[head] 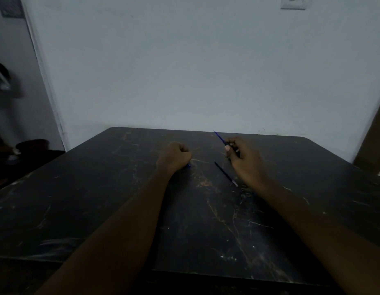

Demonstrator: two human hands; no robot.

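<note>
On the scratched black tabletop [95, 205], two bare hands hold thin blue parts.
The right hand [244, 160], at one o'clock from the table's middle, pinches a thin blue plastic stick [220, 138] between thumb and fingers, its tip pointing to eleven o'clock. The left hand [174, 156] is curled into a fist round a small blue piece [188, 165], mostly hidden. A slim dark rod [225, 173] lies flat between them, running eleven to five o'clock.
</note>
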